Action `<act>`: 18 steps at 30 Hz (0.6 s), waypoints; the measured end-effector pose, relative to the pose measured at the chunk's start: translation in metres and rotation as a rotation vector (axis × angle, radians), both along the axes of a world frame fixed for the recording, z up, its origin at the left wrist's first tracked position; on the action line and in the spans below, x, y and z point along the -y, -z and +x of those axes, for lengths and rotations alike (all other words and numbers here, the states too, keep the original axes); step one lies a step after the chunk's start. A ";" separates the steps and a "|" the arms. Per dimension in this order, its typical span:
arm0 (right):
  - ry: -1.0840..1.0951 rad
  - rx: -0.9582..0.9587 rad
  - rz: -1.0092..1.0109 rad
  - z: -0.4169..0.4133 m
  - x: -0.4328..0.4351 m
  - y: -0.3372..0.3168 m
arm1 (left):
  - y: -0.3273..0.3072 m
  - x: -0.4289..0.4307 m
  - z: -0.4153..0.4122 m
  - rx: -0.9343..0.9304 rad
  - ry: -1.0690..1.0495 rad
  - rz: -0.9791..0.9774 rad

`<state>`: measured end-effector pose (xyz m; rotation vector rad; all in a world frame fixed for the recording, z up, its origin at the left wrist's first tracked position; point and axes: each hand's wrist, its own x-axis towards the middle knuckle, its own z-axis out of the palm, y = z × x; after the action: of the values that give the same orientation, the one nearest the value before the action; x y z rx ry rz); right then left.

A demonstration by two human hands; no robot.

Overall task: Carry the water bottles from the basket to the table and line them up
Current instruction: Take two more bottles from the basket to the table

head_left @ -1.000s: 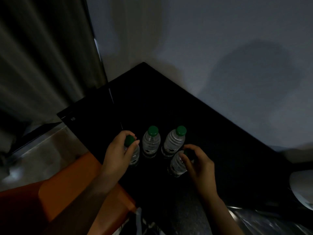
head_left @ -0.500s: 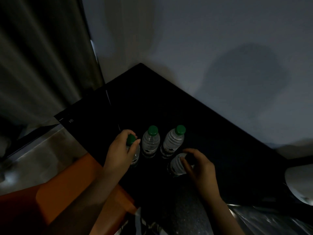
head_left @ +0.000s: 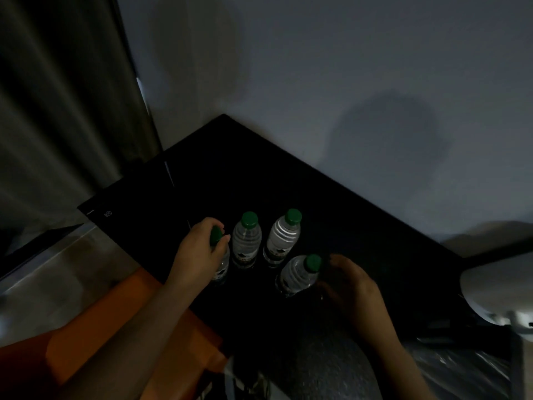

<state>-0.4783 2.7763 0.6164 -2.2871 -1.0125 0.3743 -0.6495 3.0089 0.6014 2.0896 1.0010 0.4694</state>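
Observation:
Several clear water bottles with green caps stand on the black table. My left hand is shut around the neck of the leftmost bottle, with its cap showing between my fingers. Two bottles stand side by side just right of it. Another bottle stands nearer to me, in front of that row. My right hand is blurred and sits just right of this bottle, fingers loosely curled and off its cap.
A pale wall runs behind the table and a dark curtain hangs at the left. An orange surface lies under my left forearm. A white rounded object sits at the right edge. Crinkled plastic lies at the bottom right.
My right hand has come off the top of the near bottle and shifted right, so its green cap now shows. My left hand still grips the leftmost bottle.

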 end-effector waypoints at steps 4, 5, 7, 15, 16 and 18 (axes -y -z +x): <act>-0.041 -0.007 -0.108 -0.002 0.006 -0.004 | -0.025 0.005 0.001 -0.050 0.059 0.081; -0.044 -0.006 -0.121 -0.004 0.006 -0.004 | -0.034 0.007 0.002 -0.052 0.085 0.121; -0.042 0.006 -0.129 -0.009 0.006 -0.004 | -0.052 0.013 0.002 -0.052 0.153 0.182; -0.024 0.034 -0.240 -0.024 0.007 -0.002 | -0.066 0.039 -0.003 -0.226 0.445 0.130; -0.017 0.039 -0.253 -0.026 0.008 -0.003 | -0.063 0.041 -0.003 -0.254 0.473 0.118; -0.003 0.047 -0.298 -0.031 0.013 -0.005 | -0.055 0.042 -0.001 -0.312 0.521 0.120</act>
<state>-0.5089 2.7637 0.6213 -2.5696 -1.0419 0.5037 -0.6510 2.9666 0.6565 2.4691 0.5603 -0.0657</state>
